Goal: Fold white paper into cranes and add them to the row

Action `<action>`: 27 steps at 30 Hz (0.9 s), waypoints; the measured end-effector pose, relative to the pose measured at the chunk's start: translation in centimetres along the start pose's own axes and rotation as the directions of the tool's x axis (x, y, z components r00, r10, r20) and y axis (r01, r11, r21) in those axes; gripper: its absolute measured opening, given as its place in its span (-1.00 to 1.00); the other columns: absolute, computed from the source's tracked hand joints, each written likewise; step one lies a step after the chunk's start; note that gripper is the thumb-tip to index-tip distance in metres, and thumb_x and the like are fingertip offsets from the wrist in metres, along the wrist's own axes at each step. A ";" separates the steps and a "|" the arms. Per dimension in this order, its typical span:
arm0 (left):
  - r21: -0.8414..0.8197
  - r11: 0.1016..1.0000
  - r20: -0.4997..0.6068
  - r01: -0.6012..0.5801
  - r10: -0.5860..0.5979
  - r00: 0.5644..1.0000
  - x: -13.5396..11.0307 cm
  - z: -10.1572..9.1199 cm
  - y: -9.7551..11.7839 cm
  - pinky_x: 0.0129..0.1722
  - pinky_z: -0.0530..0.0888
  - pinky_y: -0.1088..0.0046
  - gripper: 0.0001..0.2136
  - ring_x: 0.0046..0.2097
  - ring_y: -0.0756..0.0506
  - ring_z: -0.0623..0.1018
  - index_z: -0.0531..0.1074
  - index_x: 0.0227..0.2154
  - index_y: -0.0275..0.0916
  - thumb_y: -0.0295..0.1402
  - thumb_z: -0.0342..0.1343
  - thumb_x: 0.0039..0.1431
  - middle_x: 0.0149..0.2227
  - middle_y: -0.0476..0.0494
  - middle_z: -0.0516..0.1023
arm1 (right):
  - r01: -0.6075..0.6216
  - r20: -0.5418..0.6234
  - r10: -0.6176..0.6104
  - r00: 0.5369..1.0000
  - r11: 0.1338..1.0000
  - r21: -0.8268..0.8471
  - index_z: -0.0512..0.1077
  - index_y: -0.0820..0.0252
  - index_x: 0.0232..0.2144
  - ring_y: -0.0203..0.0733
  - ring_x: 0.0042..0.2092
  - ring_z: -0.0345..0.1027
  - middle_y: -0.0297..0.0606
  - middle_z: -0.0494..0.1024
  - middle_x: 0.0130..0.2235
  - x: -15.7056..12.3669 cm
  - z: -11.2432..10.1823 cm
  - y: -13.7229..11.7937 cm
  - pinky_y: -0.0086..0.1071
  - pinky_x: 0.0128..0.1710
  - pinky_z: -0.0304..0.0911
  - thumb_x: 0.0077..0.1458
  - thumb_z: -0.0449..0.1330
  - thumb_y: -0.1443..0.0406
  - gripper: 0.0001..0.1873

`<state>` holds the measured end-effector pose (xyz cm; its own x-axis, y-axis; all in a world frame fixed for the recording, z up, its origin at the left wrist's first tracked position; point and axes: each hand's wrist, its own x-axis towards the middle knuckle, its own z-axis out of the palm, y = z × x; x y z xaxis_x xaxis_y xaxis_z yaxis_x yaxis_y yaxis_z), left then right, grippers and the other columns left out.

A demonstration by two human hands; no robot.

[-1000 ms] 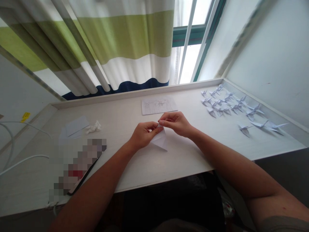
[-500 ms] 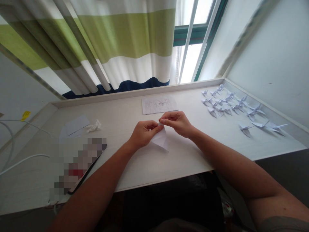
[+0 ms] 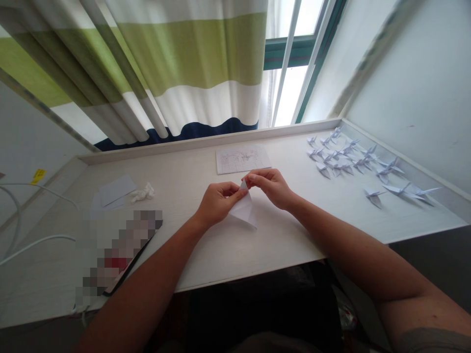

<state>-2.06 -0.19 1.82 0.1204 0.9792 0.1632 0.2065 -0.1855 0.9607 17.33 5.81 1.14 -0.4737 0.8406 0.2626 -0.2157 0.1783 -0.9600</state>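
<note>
A small folded piece of white paper (image 3: 244, 210) is held just above the white desk (image 3: 228, 245) near its middle. My left hand (image 3: 218, 202) is closed on the paper's left side, thumb and fingers pinching it. My right hand (image 3: 270, 186) pinches the paper's pointed top tip from the right. Both forearms reach in from the bottom of the view.
Several folded paper cranes (image 3: 346, 159) lie at the desk's back right. A printed sheet (image 3: 241, 160) lies just beyond my hands. Loose white sheets (image 3: 116, 191) and a crumpled scrap (image 3: 143, 193) sit at the left. White cables (image 3: 22, 230) run along the left edge. A striped curtain (image 3: 154, 73) hangs behind.
The paper's top tip has come up a little between the fingers, and both hands have shifted slightly upward. Everything else on the desk is as before.
</note>
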 end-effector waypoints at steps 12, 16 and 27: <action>-0.017 0.997 0.103 0.079 -0.077 0.992 0.0 0.0 0.0 -0.49 0.43 0.50 -0.65 -0.43 -0.03 0.54 0.69 -0.35 -0.26 -0.02 0.40 0.15 -0.42 -0.12 0.67 | 0.042 -0.045 -0.049 0.998 0.989 -0.144 0.62 0.18 -0.46 -0.23 -0.36 0.42 -0.27 0.62 -0.42 -0.2 0.1 -0.2 -0.32 -0.32 0.33 0.10 0.48 0.00 -0.62; -0.071 0.987 0.139 0.145 -0.134 0.981 0.1 0.1 -0.1 -0.52 0.49 0.51 -0.63 -0.44 -0.03 0.55 0.66 -0.34 -0.28 -0.01 0.41 0.13 -0.43 -0.12 0.64 | 0.025 -0.097 -0.037 0.995 0.992 -0.120 0.60 0.17 -0.44 -0.20 -0.33 0.46 -0.24 0.64 -0.39 0.0 0.0 0.0 -0.29 -0.27 0.41 0.06 0.48 -0.07 -0.56; -0.141 0.980 0.112 0.137 -0.122 0.986 0.4 0.2 -0.6 -0.61 0.49 0.52 -0.58 -0.48 -0.02 0.55 0.57 -0.31 -0.28 0.03 0.42 0.13 -0.44 -0.10 0.62 | 0.073 -0.011 -0.079 0.997 0.967 -0.245 0.50 0.20 -0.52 -0.27 -0.41 0.30 -0.30 0.51 -0.49 0.0 0.2 -0.1 -0.35 -0.39 0.24 0.17 0.36 -0.12 -0.46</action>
<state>-1.91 0.30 1.25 0.2023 0.9791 0.0189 0.0819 -0.0361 0.9960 17.18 5.72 1.22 -0.4455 0.8298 0.3360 -0.0338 0.3595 -0.9325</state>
